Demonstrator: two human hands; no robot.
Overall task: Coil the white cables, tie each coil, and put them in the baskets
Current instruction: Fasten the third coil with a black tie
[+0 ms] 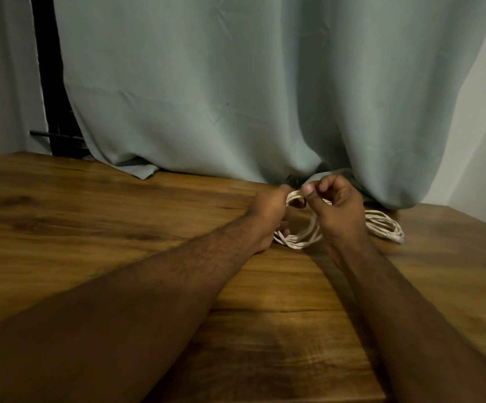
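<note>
The coiled white cable [300, 237] is held just above the tabletop [119, 216], its loops hanging between the two grips. The left hand [268, 219] curls round the coil's left side; the right hand [337, 207] pinches its top strands between thumb and bent fingers. Just right of the right grip, a second white coil [384, 226] lies flat. Beyond both hangs a grey-green curtain [236, 97].

Both hands hide part of the cable coil [300, 238] (the dark tie [390, 202] is unclear).
</note>
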